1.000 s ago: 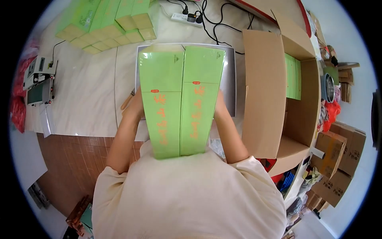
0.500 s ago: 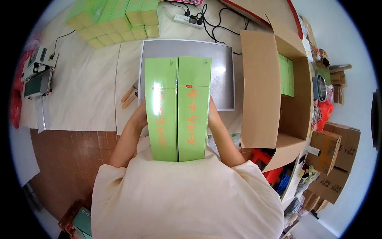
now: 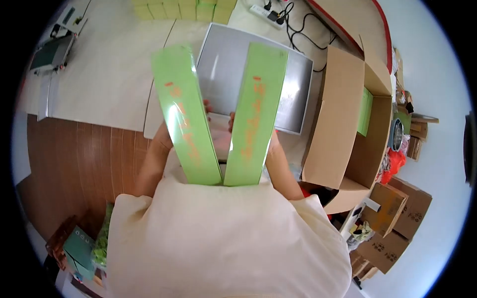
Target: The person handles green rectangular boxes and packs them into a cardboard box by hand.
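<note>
The left hand point(image 3: 164, 137) grips an orange-lettered green box point(image 3: 183, 119) pointing just before twelve o'clock; the right hand point(image 3: 273, 144) grips a second box point(image 3: 257, 119), just past twelve.

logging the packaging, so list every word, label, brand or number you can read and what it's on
None reads clearly.
Left green box: orange characters, red mark, too blurred.
Right green box: orange characters, red mark, too blurred.
Cartons: dark print, too small.
Teal box: pale marks, too small.
</note>
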